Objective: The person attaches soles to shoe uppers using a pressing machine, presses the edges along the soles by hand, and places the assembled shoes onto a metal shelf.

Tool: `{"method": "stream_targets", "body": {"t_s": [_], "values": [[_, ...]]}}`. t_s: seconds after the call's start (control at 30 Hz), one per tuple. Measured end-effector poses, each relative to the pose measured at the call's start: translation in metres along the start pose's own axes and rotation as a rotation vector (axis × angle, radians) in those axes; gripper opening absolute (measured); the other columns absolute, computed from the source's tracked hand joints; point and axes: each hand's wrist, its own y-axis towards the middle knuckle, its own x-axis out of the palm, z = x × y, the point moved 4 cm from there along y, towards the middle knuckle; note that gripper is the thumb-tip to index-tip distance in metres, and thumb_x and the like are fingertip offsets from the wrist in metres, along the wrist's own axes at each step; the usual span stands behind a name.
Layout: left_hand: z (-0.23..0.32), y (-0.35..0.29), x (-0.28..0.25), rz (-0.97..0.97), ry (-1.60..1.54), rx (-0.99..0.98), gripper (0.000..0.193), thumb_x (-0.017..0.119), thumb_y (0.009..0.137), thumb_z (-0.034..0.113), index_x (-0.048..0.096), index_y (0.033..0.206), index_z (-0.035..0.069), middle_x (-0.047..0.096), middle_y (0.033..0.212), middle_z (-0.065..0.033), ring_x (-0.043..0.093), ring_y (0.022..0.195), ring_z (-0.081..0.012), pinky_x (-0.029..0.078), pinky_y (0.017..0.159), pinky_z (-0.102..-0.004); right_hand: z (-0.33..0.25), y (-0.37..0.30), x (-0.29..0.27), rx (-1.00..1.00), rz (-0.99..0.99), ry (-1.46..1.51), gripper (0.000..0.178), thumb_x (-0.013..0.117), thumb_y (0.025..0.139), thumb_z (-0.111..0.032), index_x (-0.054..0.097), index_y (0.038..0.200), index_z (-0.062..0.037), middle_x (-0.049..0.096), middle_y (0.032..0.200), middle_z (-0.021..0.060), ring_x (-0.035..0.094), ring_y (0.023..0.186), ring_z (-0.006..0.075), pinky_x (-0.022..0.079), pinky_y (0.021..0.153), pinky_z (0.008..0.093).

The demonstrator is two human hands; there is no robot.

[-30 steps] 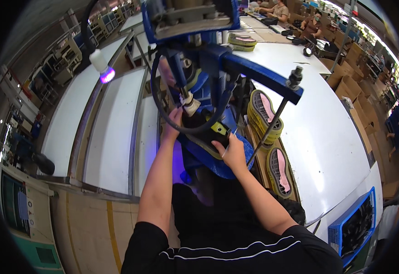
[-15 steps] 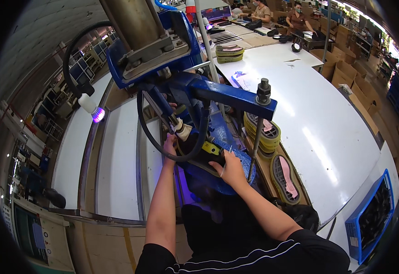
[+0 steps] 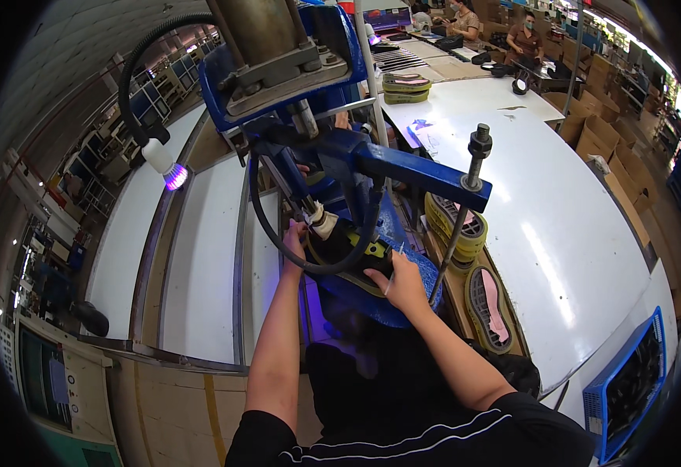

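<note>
A dark shoe point(image 3: 362, 267) with a light sole edge lies on the blue bed of a press point(image 3: 422, 175), and a yellow-green piece point(image 3: 374, 248) shows at its opening. My left hand point(image 3: 294, 240) is closed on the shoe's far left end, its fingers partly hidden. My right hand point(image 3: 404, 282) grips the near right end, thumb along the side. A pale wrapped pad point(image 3: 323, 222) on the press comes down at the far end of the shoe. A black cable loop point(image 3: 317, 269) hangs across and covers part of it.
Stacked soles point(image 3: 455, 222) and a single sole with a pink inlay point(image 3: 488, 310) stand on a board to the right. A white table point(image 3: 527, 210) stretches beyond them. At left hangs a lit purple lamp point(image 3: 175, 176). A blue basket point(image 3: 628, 389) stands at lower right.
The blue press arm has come down along its threaded rod, and more of the piston shows. Both hands keep their hold on the shoe. The whole view has shifted slightly.
</note>
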Motion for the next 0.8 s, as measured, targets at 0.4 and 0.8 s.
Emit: {"method": "stream_targets", "body": {"t_s": [0.4,0.8], "values": [[-0.013,0.000,-0.004,0.073,-0.026,-0.016,0.079,0.029,0.109,0.062,0.069,0.124,-0.005,0.071,0.124,-0.0143,0.062,0.120,-0.0259,0.044,0.106,-0.0389,-0.004,0.001,-0.004,0.024,-0.026,0.018,0.043,0.081,0.086,-0.018,0.065,0.125,-0.0069,0.074,0.108,0.0168,0.065,0.108,0.0447,0.038,0.115,0.0555],[-0.010,0.033,-0.056,0.115,0.418,0.409,0.040,0.053,0.108,0.033,0.069,0.110,-0.003,0.068,0.087,-0.0096,0.064,0.082,-0.0211,0.050,0.082,-0.0342,-0.019,-0.069,-0.027,-0.487,0.082,0.083,0.061,0.063,0.103,-0.029,0.041,0.149,0.0036,0.061,0.138,0.0253,0.052,0.137,0.0456,0.035,0.118,0.0556]]}}
